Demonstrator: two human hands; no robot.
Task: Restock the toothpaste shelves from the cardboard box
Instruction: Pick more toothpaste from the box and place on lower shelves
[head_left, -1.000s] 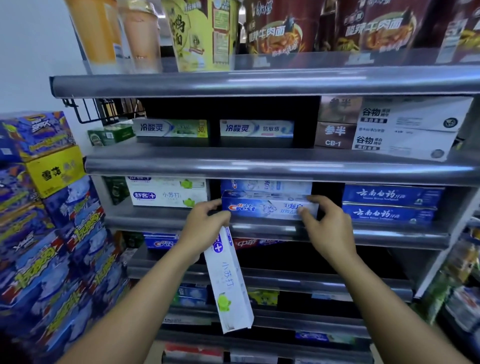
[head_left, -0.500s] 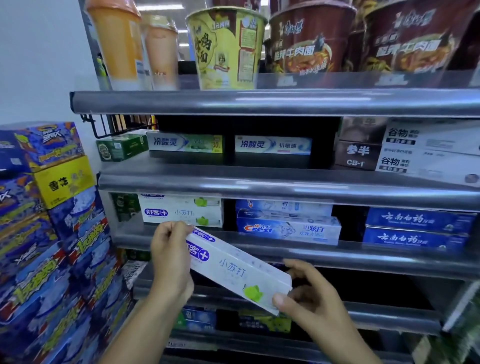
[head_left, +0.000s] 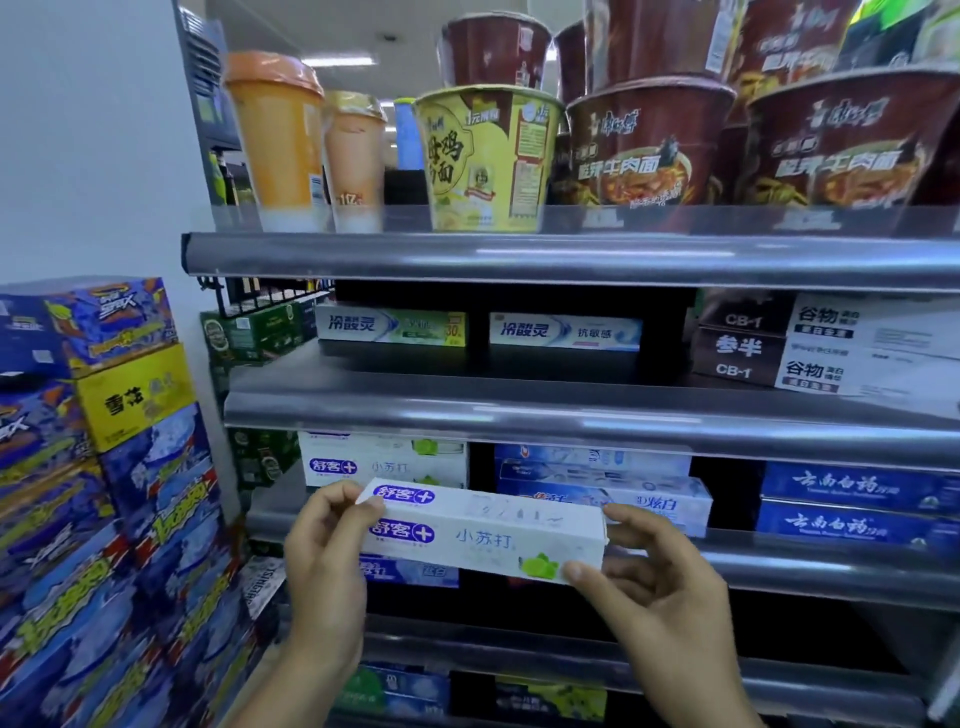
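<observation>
A single wide-angle camera on the person's head looks straight at the shelving (head_left: 571, 410) from very near, stacked blue cartons (head_left: 104, 467) at nine o'clock, cup noodles (head_left: 488, 156) at twelve.

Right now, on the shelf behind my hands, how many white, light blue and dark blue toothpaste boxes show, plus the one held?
White boxes on shelf: 2
Light blue boxes: 2
Dark blue boxes: 2
Held white box: 1
Total: 7
</observation>
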